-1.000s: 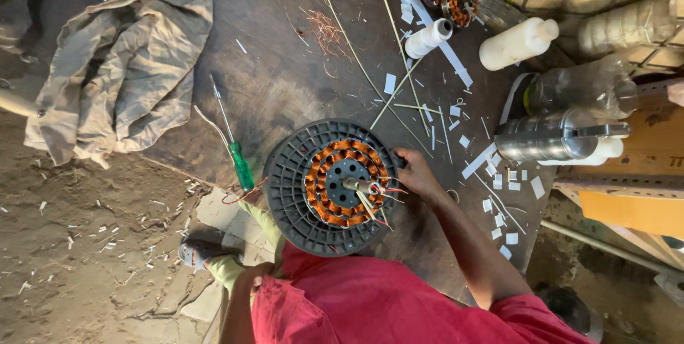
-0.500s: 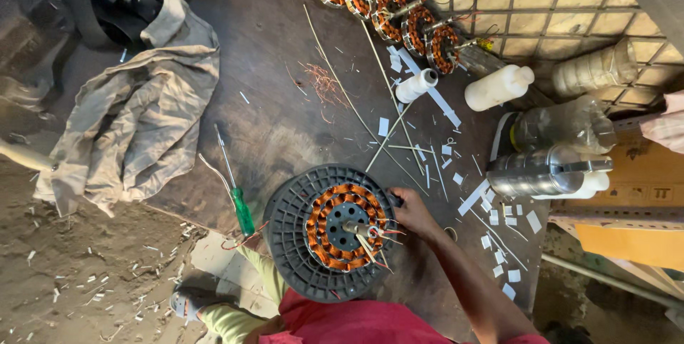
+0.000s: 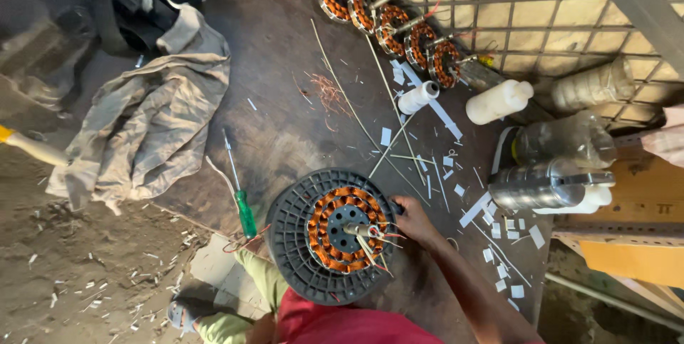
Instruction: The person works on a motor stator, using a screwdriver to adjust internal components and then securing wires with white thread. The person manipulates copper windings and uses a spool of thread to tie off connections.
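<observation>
A black ribbed round housing (image 3: 288, 237) lies flat on the dark worktop right in front of me. Inside it sits a stator with orange copper windings (image 3: 329, 248) around a central shaft, and thin wires fan out from the shaft. My right hand (image 3: 417, 223) reaches in from the lower right. Its fingers curl over the housing's right rim, beside those wires. My left hand is out of sight. A red shirt and a green trouser leg fill the bottom edge.
A green-handled screwdriver (image 3: 246, 214) lies left of the housing and a crumpled beige cloth (image 3: 149, 130) further left. Several wound stators (image 3: 388, 19) line the wire grid at the back. A white bottle (image 3: 499, 101), white spool (image 3: 418, 96), metal cylinder (image 3: 545, 183) and paper slips (image 3: 499, 244) are at right.
The view has tilted toward the back of the worktop, so the row of stators now shows. My right hand has shifted from the shaft wires to the housing's right rim.
</observation>
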